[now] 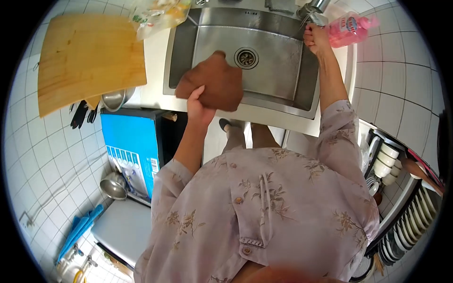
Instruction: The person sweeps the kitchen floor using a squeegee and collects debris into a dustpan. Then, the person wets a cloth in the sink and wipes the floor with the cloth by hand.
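In the head view, the person's left hand (200,107) grips a brown cloth (213,81) that spreads just ahead of it over the sink (271,87), while the right hand (317,38) curls at the faucet (319,6), its grip unclear, a pink bottle (348,30) just beside it.

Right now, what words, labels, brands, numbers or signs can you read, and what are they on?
None reads clearly.
Pink bottle: label lettering, too small and blurred.
Blue box: white print and a barcode, too small.
Plastic bag: coloured marks, no readable words.
Brown cloth: no text showing.
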A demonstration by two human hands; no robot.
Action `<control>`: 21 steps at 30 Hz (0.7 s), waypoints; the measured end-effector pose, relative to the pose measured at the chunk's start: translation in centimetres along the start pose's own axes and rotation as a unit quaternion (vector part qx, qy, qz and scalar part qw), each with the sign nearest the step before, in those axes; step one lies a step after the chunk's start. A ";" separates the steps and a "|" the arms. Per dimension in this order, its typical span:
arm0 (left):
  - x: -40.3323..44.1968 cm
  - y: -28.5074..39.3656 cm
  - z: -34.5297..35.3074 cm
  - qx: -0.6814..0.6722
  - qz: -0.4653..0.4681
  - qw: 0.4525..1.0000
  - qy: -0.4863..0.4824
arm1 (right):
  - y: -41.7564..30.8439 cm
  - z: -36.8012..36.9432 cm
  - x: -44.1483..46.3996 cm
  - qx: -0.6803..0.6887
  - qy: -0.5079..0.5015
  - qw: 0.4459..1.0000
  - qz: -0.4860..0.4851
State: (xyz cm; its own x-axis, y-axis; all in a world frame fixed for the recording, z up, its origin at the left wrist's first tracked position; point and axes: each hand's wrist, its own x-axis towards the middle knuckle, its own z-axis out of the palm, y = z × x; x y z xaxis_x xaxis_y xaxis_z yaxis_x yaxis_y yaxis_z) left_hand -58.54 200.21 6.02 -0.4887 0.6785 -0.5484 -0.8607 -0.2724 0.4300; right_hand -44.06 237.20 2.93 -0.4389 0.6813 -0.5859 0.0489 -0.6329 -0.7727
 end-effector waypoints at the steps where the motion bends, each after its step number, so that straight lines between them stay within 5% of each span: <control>1: 0.3 -0.2 0.3 0.001 0.003 1.000 0.005 | 0.8 0.4 0.1 0.001 -0.004 1.000 0.004; 5: 2.5 -1.4 0.6 -0.025 -0.029 0.999 -0.006 | 4.6 4.3 -3.7 0.013 -0.004 0.999 -0.044; 7: 3.6 -2.3 1.0 -0.037 -0.042 0.998 -0.013 | 7.9 7.7 -7.0 -0.169 -0.038 0.967 -0.188; 9: 4.1 -3.0 2.2 -0.051 -0.044 0.998 0.015 | 13.0 10.6 -8.5 -0.434 -0.108 0.770 -0.456; 11: 5.6 -3.7 1.4 -0.057 -0.062 0.996 -0.021 | 16.6 14.5 -13.1 -0.558 -0.056 0.667 -0.490; 12: 5.6 -4.0 1.2 -0.061 -0.079 0.993 -0.057 | 16.9 14.1 -13.2 -0.560 -0.055 0.667 -0.488; 14: 5.8 -4.0 0.8 -0.040 -0.068 0.995 -0.055 | 16.6 13.3 -12.2 -0.460 -0.167 0.804 -0.337; 16: 4.7 -4.0 1.4 -0.043 -0.070 0.996 0.021 | 16.3 13.1 -12.6 -0.440 -0.138 0.797 -0.389; 18: 4.9 -4.4 1.2 -0.071 -0.092 0.993 -0.001 | 16.9 12.8 -12.6 -0.523 -0.166 0.706 -0.448; 20: 5.0 -4.6 1.1 -0.048 -0.076 0.996 0.012 | 16.5 11.9 -11.1 -0.519 -0.177 0.714 -0.435; 21: 5.0 -4.7 0.7 -0.046 -0.080 0.996 0.009 | 15.2 11.0 -10.2 -0.421 -0.196 0.811 -0.356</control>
State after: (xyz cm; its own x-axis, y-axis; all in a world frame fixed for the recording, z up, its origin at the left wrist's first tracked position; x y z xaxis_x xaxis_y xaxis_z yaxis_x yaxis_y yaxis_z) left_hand -56.89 205.37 1.78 -0.3470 0.7054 -0.6180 -0.9364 -0.2239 0.2701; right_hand -48.66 216.60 -0.12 -0.8679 0.4907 0.0776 0.1807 0.4573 -0.8707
